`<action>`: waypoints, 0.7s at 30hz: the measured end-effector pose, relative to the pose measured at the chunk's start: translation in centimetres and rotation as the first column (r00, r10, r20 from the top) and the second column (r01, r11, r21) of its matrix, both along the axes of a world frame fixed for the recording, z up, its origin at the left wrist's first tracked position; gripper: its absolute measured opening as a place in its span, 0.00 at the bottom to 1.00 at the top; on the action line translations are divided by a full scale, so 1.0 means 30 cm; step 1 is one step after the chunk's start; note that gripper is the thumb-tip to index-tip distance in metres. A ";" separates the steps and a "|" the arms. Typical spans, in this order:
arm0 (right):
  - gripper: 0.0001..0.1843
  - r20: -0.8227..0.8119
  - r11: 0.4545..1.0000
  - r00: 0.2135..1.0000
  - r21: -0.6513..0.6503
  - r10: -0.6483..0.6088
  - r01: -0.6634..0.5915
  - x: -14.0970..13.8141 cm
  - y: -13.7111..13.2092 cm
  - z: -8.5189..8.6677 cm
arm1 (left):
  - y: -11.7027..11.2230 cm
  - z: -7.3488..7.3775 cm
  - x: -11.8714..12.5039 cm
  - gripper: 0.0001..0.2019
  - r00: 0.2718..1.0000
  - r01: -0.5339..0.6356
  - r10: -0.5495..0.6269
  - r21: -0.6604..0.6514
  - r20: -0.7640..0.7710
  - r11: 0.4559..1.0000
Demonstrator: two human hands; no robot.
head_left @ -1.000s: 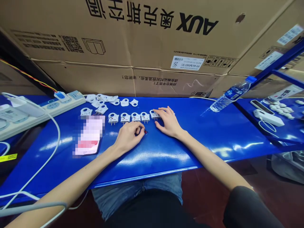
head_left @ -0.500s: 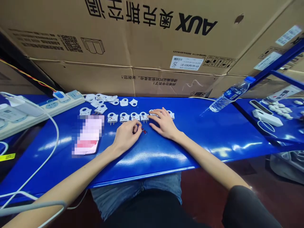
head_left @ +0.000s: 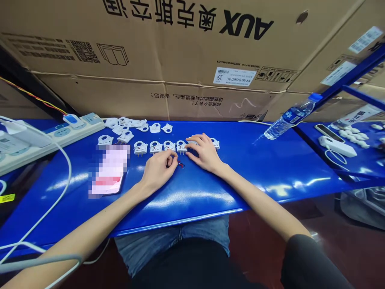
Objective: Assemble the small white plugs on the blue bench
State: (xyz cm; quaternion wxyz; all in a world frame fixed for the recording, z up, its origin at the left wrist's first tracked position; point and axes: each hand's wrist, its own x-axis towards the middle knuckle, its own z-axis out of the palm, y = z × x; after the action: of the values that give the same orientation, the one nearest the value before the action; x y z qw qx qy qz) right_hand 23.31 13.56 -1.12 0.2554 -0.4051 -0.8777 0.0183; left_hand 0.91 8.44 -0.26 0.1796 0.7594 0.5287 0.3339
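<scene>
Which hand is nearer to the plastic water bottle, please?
Right: the right hand is left of the plastic water bottle, at the row of white two-pin plugs; the left hand is farther left.

1 head camera (fairly near) looks forward, down onto the bench (head_left: pixel 192 196).

1. The table (head_left: pixel 192 200) is blue and glossy, with bright patches of reflected light.
2. White plugs (head_left: pixel 140 148) sit in a row across its middle (one towards the right is mostly hidden), visible prongs facing the near edge.
3. White parts (head_left: pixel 132 123) overlap at the rear left; two more lie separately just right of them.
4. A phone (head_left: pixel 111 170), its screen pixelated, lies left of the row.
5. A white strip (head_left: pixel 87 122) slants along the left rear.
6. A clear bottle (head_left: pixel 290 116) stands at right rear.
</scene>
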 end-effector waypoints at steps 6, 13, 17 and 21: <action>0.09 -0.059 0.999 0.998 0.047 -0.006 0.008 -0.003 -0.011 0.009 | -0.002 0.003 0.002 0.08 0.999 -0.022 0.022 0.014 0.030 1.000; 0.10 -0.073 0.993 0.996 0.103 0.060 -0.053 -0.005 -0.039 0.023 | -0.010 0.013 0.002 0.11 0.992 -0.071 0.067 0.028 0.107 0.997; 0.10 -0.045 0.985 0.998 0.169 0.043 -0.035 0.002 -0.041 0.017 | -0.010 0.013 0.002 0.10 0.991 -0.074 0.069 0.039 0.113 0.996; 0.11 -0.015 0.966 0.999 0.256 0.048 -0.042 0.010 -0.039 0.015 | -0.009 0.009 0.002 0.10 0.989 -0.067 0.059 0.058 0.135 0.996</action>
State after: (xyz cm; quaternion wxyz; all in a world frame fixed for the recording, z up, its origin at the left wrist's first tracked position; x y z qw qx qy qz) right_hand 23.61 12.40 -0.69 0.3141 -0.3486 -0.8790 -0.0849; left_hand 0.95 8.16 0.00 0.1799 0.7235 0.5286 0.4059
